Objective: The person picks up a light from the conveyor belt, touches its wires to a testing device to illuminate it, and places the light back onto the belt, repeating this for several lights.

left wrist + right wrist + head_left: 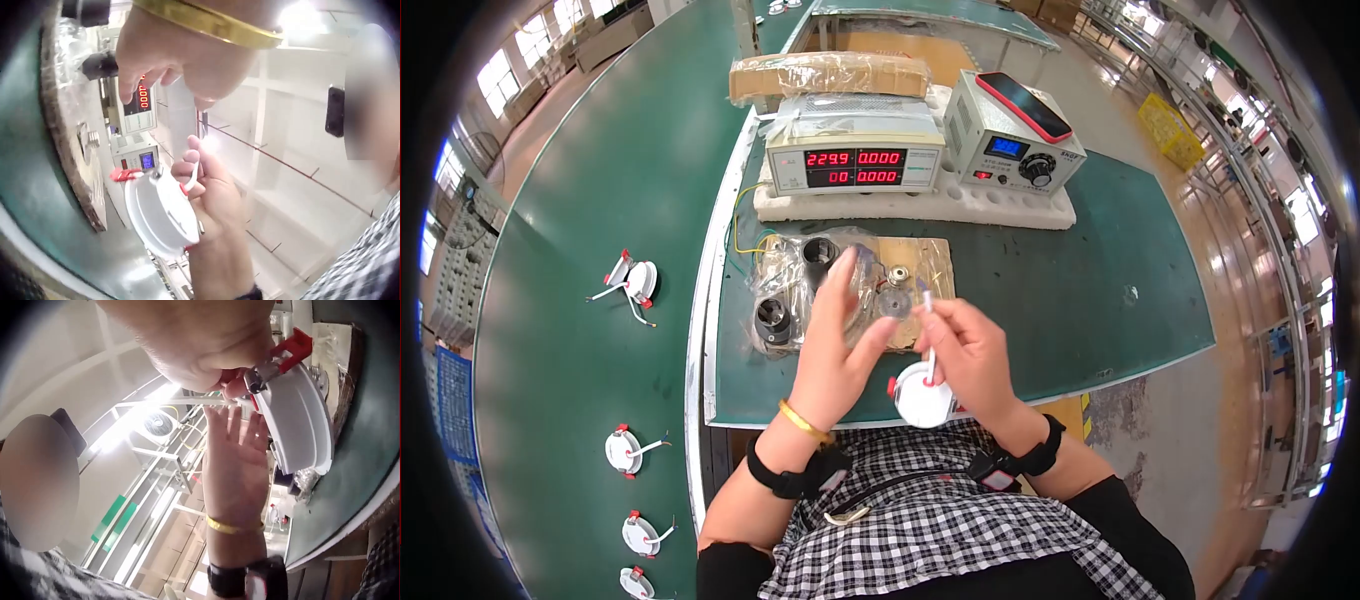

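Note:
My right hand [978, 365] pinches the white cable [929, 325] of a round white downlight [916, 400] between thumb and fingers. The lamp hangs under the cable, just over the bench's front edge; a red-tipped spring clip [299, 351] sticks out from its side in the right wrist view. Held up to the left of it, my left hand [828, 365] has its fingers extended and its thumb apart, with nothing in its grasp. Beyond both hands lies a plastic-wrapped board [935, 255] carrying a black lamp socket [772, 320], a second one behind it and a small metal screw fitting [898, 274].
A power meter [920, 160] with red digits and a regulator box [970, 130] stand on white foam [850, 208] at the back. A phone [1025, 105] lies on the box. Several more downlights [622, 450] lie along the green table [560, 370] at left.

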The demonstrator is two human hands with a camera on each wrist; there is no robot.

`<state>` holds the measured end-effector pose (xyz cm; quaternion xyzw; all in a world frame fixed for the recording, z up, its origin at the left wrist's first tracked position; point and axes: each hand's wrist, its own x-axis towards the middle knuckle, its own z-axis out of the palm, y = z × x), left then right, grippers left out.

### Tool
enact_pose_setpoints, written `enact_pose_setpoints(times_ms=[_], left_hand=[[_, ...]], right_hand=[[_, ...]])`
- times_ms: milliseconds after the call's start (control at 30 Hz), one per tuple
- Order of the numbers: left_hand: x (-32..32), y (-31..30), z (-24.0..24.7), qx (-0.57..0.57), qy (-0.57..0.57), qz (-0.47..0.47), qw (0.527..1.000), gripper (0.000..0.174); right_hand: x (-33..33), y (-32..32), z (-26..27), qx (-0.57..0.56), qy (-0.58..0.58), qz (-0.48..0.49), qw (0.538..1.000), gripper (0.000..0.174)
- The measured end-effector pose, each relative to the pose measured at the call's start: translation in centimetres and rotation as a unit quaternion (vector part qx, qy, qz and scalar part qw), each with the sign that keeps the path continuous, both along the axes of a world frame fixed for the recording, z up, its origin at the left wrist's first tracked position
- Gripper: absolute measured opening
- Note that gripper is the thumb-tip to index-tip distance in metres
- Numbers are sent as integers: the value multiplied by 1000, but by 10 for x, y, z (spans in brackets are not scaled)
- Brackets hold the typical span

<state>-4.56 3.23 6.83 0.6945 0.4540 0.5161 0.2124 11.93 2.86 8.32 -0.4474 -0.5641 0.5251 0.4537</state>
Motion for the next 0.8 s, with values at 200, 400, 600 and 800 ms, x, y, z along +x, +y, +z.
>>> enact_pose_setpoints(times_ms=[200,400,600,800], left_hand=[[9,-45,-40,-423,-367,-220,798,52],[23,-41,-38,-387,-340,-192,835,53],[24,-35,-45,-421,-323,-224,817,46],[33,-31,-61,-467,-436,-250,728,41]], right_hand=[[3,13,5,81,58,-90,991,19],[4,13,5,93,45,-91,990,19],[15,22,-1,96,-82,-87,988,15],[24,50,-17,121,-301,-46,945,22]])
